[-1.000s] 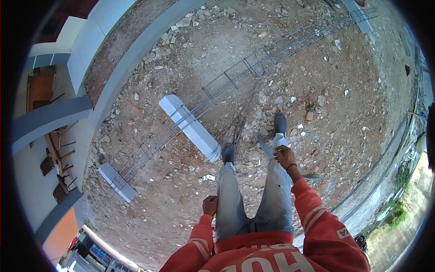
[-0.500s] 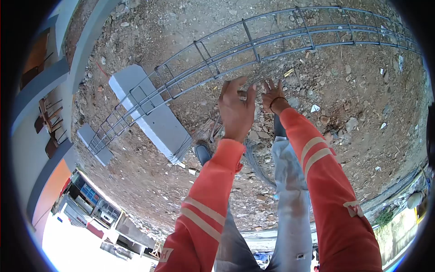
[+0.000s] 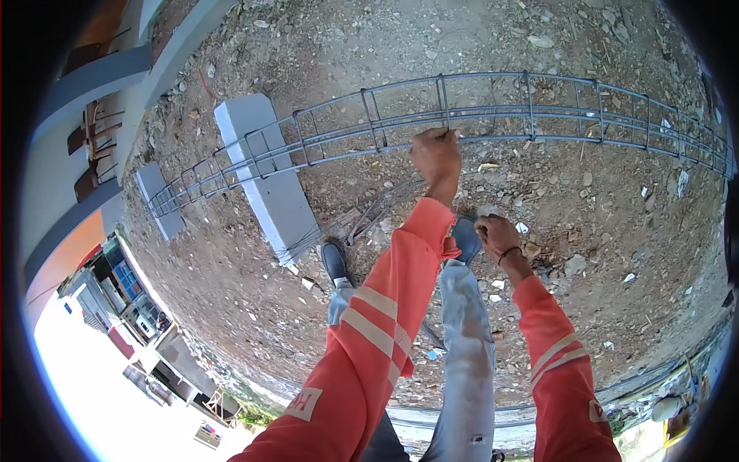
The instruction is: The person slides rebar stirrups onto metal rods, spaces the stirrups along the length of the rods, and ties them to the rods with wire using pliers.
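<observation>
Here, rebar cage (image 3: 443, 100) runs crosswise, nearest bar inside left grip (image 3: 436, 159).

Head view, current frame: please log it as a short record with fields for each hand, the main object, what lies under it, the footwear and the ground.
Left hand: left hand curled over the near bar of the rebar cage
Right hand: right hand curled, apart from the cage, contents unclear
Main object: rebar cage, long bars with cross-ties
Under it: larger pale block; smaller block near the cage's left end
Footwear: dark shoes
Ground: rubble-strewn soil
</observation>
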`<act>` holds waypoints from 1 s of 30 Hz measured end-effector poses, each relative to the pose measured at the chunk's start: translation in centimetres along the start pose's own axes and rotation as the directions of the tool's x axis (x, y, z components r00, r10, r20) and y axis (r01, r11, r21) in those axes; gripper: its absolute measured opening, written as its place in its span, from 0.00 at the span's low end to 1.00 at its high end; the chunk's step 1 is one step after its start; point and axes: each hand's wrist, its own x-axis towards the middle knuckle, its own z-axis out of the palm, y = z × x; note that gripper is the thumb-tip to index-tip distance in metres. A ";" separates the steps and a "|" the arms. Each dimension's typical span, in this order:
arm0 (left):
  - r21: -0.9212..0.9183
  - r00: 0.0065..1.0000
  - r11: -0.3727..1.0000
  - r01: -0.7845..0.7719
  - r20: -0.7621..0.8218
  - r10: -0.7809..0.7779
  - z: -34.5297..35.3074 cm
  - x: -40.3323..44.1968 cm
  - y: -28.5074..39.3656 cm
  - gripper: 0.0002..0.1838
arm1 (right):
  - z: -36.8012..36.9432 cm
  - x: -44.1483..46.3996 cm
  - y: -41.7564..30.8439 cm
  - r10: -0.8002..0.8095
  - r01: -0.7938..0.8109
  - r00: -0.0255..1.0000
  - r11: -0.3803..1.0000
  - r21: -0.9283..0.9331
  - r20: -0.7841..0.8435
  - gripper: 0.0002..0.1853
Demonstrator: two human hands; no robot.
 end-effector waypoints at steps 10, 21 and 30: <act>-0.064 0.969 0.981 0.184 0.179 -0.170 0.0 1.3 0.0 0.10 | -7.5 -17.2 -1.0 0.037 -0.034 0.999 0.993 0.112 -0.025 0.05; 0.196 0.936 0.950 -0.242 0.306 0.176 -3.4 1.5 0.8 0.11 | -5.7 -17.7 -5.0 0.258 -0.228 0.958 0.949 0.218 -0.122 0.07; 0.156 0.769 0.915 -0.373 0.604 0.210 -3.7 4.1 0.4 0.16 | -6.8 1.2 -5.3 0.095 -0.050 0.932 0.989 0.136 -0.350 0.27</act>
